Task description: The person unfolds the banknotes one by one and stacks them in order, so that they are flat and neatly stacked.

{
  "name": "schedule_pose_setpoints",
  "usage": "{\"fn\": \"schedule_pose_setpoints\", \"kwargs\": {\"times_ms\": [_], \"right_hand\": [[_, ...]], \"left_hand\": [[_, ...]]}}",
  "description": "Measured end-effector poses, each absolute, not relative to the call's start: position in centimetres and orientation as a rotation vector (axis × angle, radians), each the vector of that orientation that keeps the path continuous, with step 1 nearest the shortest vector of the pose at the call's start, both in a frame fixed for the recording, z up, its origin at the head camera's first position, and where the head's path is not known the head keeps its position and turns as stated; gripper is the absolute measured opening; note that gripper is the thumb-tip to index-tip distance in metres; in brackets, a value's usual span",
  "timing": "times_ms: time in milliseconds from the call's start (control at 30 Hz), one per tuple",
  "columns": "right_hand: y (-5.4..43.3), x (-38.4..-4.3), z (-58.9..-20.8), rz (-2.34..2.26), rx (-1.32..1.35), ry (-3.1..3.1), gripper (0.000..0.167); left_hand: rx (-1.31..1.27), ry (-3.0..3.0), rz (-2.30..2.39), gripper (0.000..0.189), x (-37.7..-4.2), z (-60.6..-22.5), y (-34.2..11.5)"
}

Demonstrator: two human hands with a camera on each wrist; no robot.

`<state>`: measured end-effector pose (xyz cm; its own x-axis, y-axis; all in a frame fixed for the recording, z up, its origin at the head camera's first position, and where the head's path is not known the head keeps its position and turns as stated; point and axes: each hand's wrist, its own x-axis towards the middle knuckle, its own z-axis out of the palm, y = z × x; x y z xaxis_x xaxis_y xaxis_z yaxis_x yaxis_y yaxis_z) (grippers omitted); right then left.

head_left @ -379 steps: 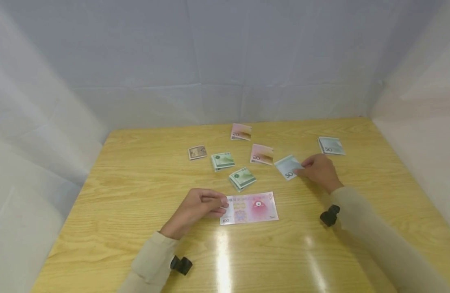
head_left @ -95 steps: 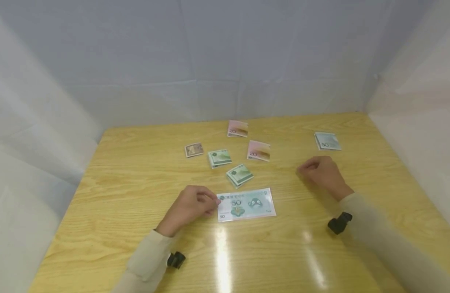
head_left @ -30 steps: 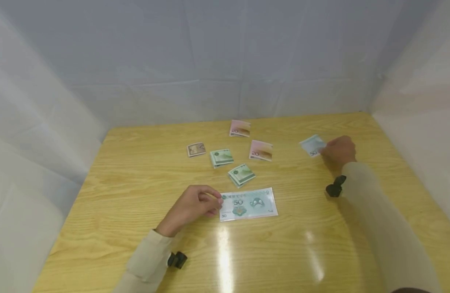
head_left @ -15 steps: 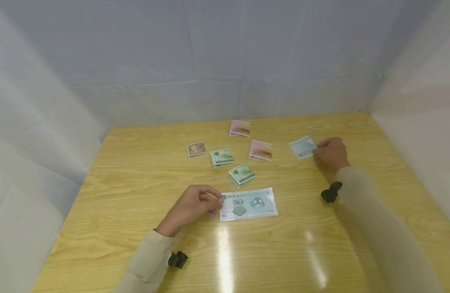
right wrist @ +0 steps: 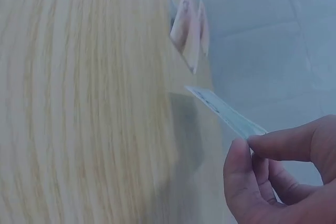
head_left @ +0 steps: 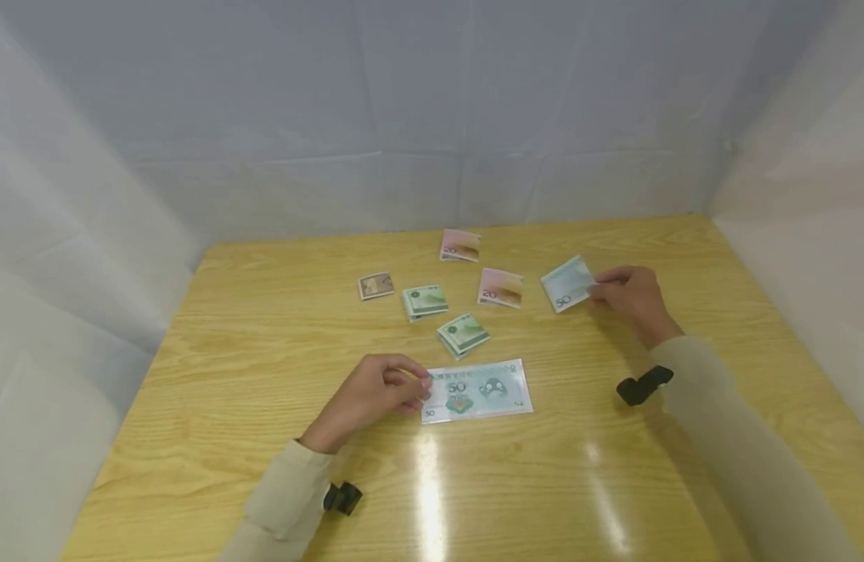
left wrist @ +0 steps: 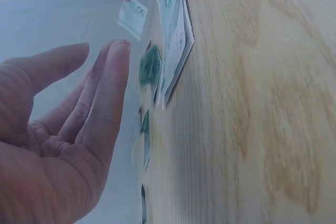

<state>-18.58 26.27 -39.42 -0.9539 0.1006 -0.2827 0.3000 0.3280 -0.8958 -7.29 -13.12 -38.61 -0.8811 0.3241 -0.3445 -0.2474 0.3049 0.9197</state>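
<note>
My right hand (head_left: 631, 299) pinches the folded blue-green 50 play banknote (head_left: 567, 282) by its right end, between thumb and fingertips. In the right wrist view that folded note (right wrist: 226, 109) is held above the table, its shadow below. My left hand (head_left: 371, 396) is at the left end of an unfolded green 50 play banknote (head_left: 484, 392) lying flat. The left wrist view shows the left hand's thumb and fingers apart with nothing between them, the flat note (left wrist: 175, 35) just beyond the fingertips. Layered paper edges show at that note's side.
Two folded green notes (head_left: 463, 334) lie behind the flat note, with a small brown one (head_left: 377, 286) to their left. Two folded pink 20 notes (head_left: 500, 288) lie farther back. White cloth walls (head_left: 432, 187) enclose the wooden table (head_left: 277, 336).
The right hand has taken the folded 50 note from the back right and brought it left. Earlier, a pink 100 note showed where the flat 50 lies. The left hand has stayed put.
</note>
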Motion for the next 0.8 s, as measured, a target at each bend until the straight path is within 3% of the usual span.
{"fn": "schedule_pose_setpoints", "kwargs": {"times_ms": [267,800], "right_hand": [[25.6,-16.3,-38.0,-1.812,0.197,2.349,0.043],[19.4,-13.2,-37.8,-1.857,0.058,2.185,0.029]], "left_hand": [[0.072,2.13,1.632,0.019,-7.5,-38.8,-12.7],[0.001,2.008,1.841,0.04,-7.9,-39.0,-11.7]]}}
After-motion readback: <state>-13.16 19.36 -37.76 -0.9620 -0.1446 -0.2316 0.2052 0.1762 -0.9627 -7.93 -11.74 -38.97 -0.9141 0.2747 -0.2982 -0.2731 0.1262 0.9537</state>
